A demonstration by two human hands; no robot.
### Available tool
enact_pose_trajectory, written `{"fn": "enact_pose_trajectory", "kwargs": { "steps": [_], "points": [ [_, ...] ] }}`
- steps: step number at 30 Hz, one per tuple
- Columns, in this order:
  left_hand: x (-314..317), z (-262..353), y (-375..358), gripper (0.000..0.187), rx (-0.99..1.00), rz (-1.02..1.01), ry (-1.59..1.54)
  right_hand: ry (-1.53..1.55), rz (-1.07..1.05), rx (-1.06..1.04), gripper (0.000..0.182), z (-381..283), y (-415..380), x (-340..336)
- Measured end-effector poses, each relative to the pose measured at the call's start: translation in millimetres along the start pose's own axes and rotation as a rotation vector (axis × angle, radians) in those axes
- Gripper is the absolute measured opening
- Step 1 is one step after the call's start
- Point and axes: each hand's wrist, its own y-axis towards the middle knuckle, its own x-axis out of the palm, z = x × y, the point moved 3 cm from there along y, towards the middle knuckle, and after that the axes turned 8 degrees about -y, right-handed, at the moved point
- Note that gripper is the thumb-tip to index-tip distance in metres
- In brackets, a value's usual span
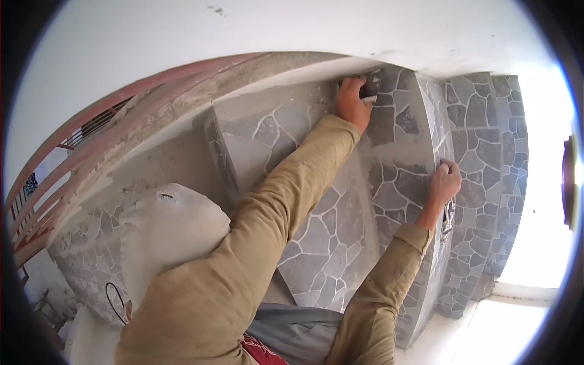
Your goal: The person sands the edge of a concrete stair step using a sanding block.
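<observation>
My left hand [353,104] reaches up to the corner where the stone-patterned step meets the white wall. Its fingers are curled round a small dark item with a pale edge, too hidden to name. Lower and to the right, my right hand [448,177] is closed at the edge of a step [435,140]; what its fingers hold, if anything, is hidden. Just below that hand, a small dark and white item [448,218] lies against the step. Grey stone pieces with pale joints [398,185] cover the surface between my hands.
A white wall [292,30] runs along the top. Curved reddish railings [67,164] are at the left, near a pale beige cloth-covered form [173,228]. More stone-patterned steps [480,158] descend at the right, beside a very bright area.
</observation>
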Motion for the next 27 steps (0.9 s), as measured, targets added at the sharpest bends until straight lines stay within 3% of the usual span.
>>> {"fn": "enact_pose_trajectory", "kwargs": {
  "steps": [6, 12, 14, 18, 19, 24, 27],
  "points": [
    [-5, 7, -18, 0.045, -0.025, -0.09, 0.023, 0.002, -0.035, 0.029, 0.031, 0, 2, 3],
    [-7, 6, -9, 0.044, -0.02, -0.001, -0.041, -0.029, 0.001, 0.002, 0.03, 1, 1, 2],
    [-3, 13, -27, 0.043, -0.058, -0.118, 0.048, -0.023, -0.014, 0.022, 0.031, 5, 3, 4],
    [-4, -8, 12, 0.041, -0.109, -0.041, 0.023, -0.002, -0.016, -0.012, 0.031, 8, 4, 5],
    [-7, -1, 12, 0.041, -0.014, -0.003, 0.067, -0.019, -0.015, 0.0, 0.031, 7, 3, 4],
    [-8, 2, -5, 0.039, 0.045, -0.134, 0.041, -0.013, -0.007, 0.011, 0.03, 2, 3, 2],
    [-2, -10, 19, 0.038, -0.005, -0.104, 0.043, 0.001, -0.022, 0.047, 0.03, 2, 2, 1]
  ]
}}
